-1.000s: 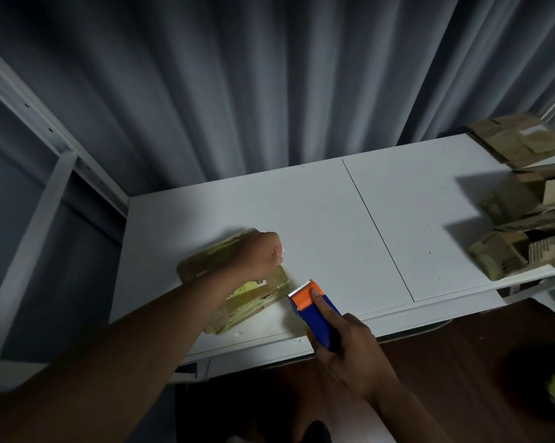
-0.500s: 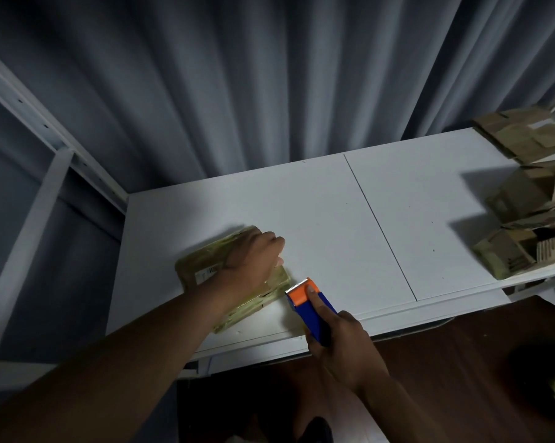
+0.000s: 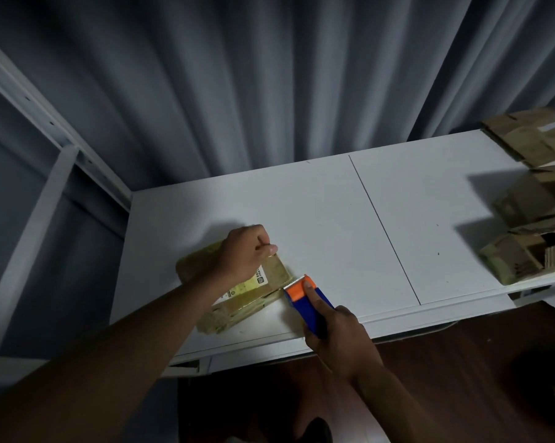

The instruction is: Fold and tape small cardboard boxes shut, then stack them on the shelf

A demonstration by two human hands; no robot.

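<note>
The small cardboard box [image 3: 238, 289] lies flat near the front edge of the white shelf board [image 3: 333, 219], toward its left side, with a pale printed label showing on its upper face. Nearest the camera, the right hand [image 3: 340, 340] grips a blue tape dispenser [image 3: 308, 298], fingers wrapped around its body and the forefinger stretched along the top toward the orange head. The serrated edge of that head sits just beside the box's right end, close to touching it. A little farther in, the left hand [image 3: 246, 252] rests on top of the box with its fingers curled under in a loose fist, the thumb tip pressed at the far right edge; whether it pinches anything there cannot be told. Well apart, at the right end of the board, a heap of brown cardboard boxes [image 3: 532, 225] lies jumbled, some with open flaps. Behind the board hangs a grey pleated curtain [image 3: 269, 75], and a white metal frame [image 3: 30, 107] slants along the left.
</note>
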